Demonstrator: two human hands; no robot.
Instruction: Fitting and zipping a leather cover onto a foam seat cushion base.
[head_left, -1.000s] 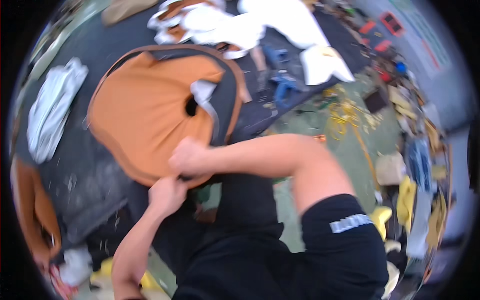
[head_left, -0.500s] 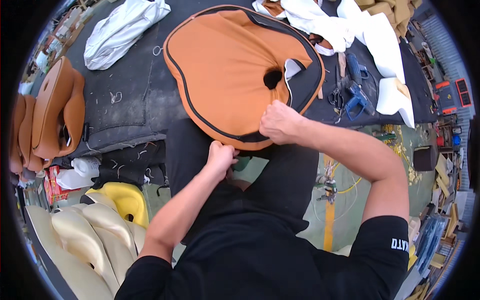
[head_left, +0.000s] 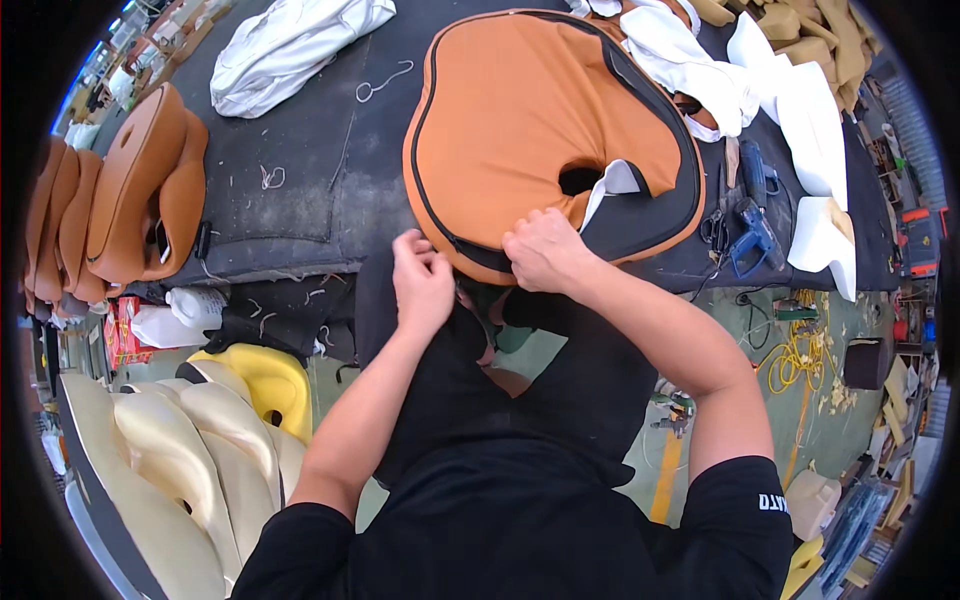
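Observation:
A large tan-orange cushion cover [head_left: 500, 130] lies on the black-topped table, its near edge over my lap. A black zipper or piping line runs round its border. Near its right side is a dark round hole, with a flap of white lining [head_left: 612, 182] turned up beside it. My right hand [head_left: 548, 252] is closed on the cover's near edge. At the near left edge, my left hand [head_left: 424, 284] has its fingers curled against the rim, apparently pinching it; its fingertips are partly hidden.
Finished brown cushions [head_left: 140, 190] stand at the left, with cream cushions [head_left: 190, 440] and a yellow one [head_left: 265, 385] below. White fabric [head_left: 295, 50] lies at the back left. Scissors [head_left: 714, 230] and a blue glue gun [head_left: 752, 240] lie right of the cover. A yellow hose [head_left: 800, 350] coils on the floor.
The cover has turned slightly and appears farther right in view. My left hand has shifted from the bottom edge up and left along the rim. My right hand still grips the near edge.

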